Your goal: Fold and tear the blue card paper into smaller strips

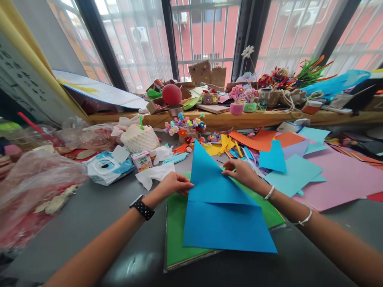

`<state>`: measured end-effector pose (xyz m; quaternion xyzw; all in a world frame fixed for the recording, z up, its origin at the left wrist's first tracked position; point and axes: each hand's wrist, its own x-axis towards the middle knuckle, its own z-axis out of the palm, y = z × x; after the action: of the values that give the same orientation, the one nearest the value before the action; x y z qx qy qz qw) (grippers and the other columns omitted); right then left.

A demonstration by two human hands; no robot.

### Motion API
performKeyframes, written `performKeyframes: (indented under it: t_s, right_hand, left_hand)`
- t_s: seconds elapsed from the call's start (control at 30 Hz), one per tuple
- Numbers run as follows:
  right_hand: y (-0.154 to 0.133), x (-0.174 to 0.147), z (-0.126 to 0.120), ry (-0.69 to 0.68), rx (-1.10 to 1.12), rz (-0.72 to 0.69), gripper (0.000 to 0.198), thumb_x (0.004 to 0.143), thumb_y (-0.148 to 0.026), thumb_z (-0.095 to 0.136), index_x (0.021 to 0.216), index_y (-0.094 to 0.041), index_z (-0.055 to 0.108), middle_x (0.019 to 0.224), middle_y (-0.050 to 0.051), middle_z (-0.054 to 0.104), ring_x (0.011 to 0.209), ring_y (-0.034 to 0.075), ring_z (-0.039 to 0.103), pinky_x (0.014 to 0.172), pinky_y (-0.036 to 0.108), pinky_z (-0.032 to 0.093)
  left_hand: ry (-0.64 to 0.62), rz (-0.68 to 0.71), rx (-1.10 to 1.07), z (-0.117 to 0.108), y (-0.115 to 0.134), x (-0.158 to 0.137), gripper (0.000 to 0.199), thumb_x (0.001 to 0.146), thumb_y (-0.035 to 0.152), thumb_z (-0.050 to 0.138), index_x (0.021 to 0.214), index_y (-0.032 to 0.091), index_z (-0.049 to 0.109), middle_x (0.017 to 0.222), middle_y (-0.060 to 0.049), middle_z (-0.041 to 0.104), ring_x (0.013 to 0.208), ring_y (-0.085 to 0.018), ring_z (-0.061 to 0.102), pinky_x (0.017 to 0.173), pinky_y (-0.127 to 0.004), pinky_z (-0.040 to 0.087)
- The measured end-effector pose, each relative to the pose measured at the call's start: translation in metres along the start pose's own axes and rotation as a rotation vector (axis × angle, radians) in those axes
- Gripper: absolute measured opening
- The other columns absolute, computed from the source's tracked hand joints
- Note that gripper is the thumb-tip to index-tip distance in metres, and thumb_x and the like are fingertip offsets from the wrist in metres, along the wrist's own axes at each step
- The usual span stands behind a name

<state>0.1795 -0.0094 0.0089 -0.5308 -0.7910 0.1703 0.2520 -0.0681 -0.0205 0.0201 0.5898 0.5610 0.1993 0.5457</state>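
A large sheet of blue paper [224, 225] stands partly raised over the table, its upper part narrowing to a point and a crease running across its middle. My left hand [177, 184] pinches the sheet's left edge between thumb and fingers. On the slanting right edge, my right hand [241, 173] grips the paper with thumb and fingertips. Under the sheet lies a stack of green paper [175, 231] in a clear sleeve. A dark watch is on my left wrist, and white bracelets circle my right arm.
Pink paper [344, 175], light teal sheets [296, 173] and orange paper [254, 139] spread to the right. On the left are a wipes pack [109, 167], a small box [142, 161], a netted white coconut [140, 137] and plastic bags [38, 187]. Crafts crowd the windowsill [209, 115].
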Motion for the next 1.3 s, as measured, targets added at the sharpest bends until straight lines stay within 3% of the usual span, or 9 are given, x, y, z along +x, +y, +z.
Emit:
performKeyframes:
  t_s: [0.07, 0.17, 0.23, 0.33, 0.5, 0.67, 0.9, 1.3]
  right_hand:
    - [-0.007, -0.01, 0.013, 0.098, -0.184, -0.155, 0.033, 0.077, -0.026, 0.051, 0.105, -0.009, 0.054, 0.102, 0.014, 0.059, 0.093, 0.022, 0.054, 0.078, 0.035, 0.044]
    - [-0.015, -0.023, 0.031, 0.013, -0.317, -0.416, 0.043, 0.081, -0.027, 0.046, 0.119, -0.008, 0.044, 0.122, 0.014, 0.048, 0.115, 0.022, 0.041, 0.094, 0.036, 0.035]
    - [-0.014, -0.028, 0.04, -0.07, -0.365, -0.475, 0.049, 0.082, -0.034, 0.043, 0.124, -0.009, 0.039, 0.13, 0.012, 0.039, 0.121, 0.022, 0.032, 0.099, 0.038, 0.029]
    - [-0.006, -0.032, 0.045, -0.157, -0.387, -0.433, 0.054, 0.085, -0.042, 0.033, 0.129, -0.011, 0.032, 0.134, 0.01, 0.032, 0.124, 0.022, 0.027, 0.101, 0.042, 0.026]
    - [0.008, -0.043, 0.038, -0.197, -0.394, -0.392, 0.053, 0.087, -0.042, 0.026, 0.13, -0.013, 0.029, 0.136, 0.008, 0.028, 0.125, 0.019, 0.024, 0.102, 0.043, 0.023]
    - [0.022, -0.061, 0.029, -0.128, -0.384, -0.399, 0.045, 0.087, -0.038, 0.03, 0.126, -0.018, 0.036, 0.132, 0.005, 0.038, 0.122, 0.018, 0.031, 0.102, 0.044, 0.023]
    - [0.034, -0.088, 0.021, -0.022, -0.365, -0.419, 0.039, 0.086, -0.03, 0.034, 0.122, -0.017, 0.043, 0.125, 0.006, 0.046, 0.121, 0.019, 0.033, 0.098, 0.044, 0.032]
    - [0.045, -0.132, 0.001, 0.01, -0.588, -0.494, 0.038, 0.084, -0.027, 0.041, 0.12, -0.017, 0.045, 0.123, 0.006, 0.047, 0.119, 0.023, 0.036, 0.092, 0.046, 0.038]
  left_hand:
    - [-0.007, -0.026, 0.017, -0.001, -0.005, 0.002, 0.028, 0.049, 0.035, 0.072, 0.056, 0.011, 0.059, 0.049, 0.002, 0.059, 0.05, -0.009, 0.056, 0.052, -0.02, 0.046]
    - [-0.029, -0.084, 0.024, -0.004, -0.008, 0.004, 0.031, 0.045, 0.036, 0.074, 0.056, 0.011, 0.059, 0.048, 0.002, 0.059, 0.049, -0.009, 0.057, 0.053, -0.021, 0.047]
    - [-0.042, -0.116, 0.031, -0.005, -0.009, 0.006, 0.032, 0.043, 0.035, 0.074, 0.056, 0.01, 0.059, 0.048, 0.002, 0.059, 0.05, -0.01, 0.057, 0.053, -0.021, 0.047]
    - [-0.039, -0.119, 0.058, -0.006, -0.009, 0.006, 0.031, 0.043, 0.035, 0.074, 0.056, 0.01, 0.06, 0.047, 0.002, 0.059, 0.049, -0.01, 0.056, 0.052, -0.021, 0.047]
    - [-0.011, -0.085, 0.063, -0.004, -0.01, 0.004, 0.029, 0.046, 0.036, 0.072, 0.056, 0.011, 0.06, 0.048, 0.002, 0.059, 0.05, -0.01, 0.057, 0.054, -0.022, 0.048]
    - [0.003, -0.098, 0.084, -0.002, -0.003, -0.002, 0.028, 0.047, 0.035, 0.071, 0.055, 0.011, 0.06, 0.048, 0.003, 0.058, 0.046, -0.008, 0.055, 0.052, -0.021, 0.046]
    - [0.0, -0.114, 0.052, -0.003, -0.006, 0.002, 0.032, 0.042, 0.038, 0.073, 0.054, 0.011, 0.059, 0.048, 0.003, 0.058, 0.047, -0.009, 0.055, 0.053, -0.021, 0.048]
    - [-0.012, -0.071, 0.085, -0.005, -0.009, 0.001, 0.033, 0.046, 0.041, 0.072, 0.057, 0.011, 0.061, 0.053, 0.001, 0.059, 0.051, -0.01, 0.056, 0.057, -0.023, 0.049]
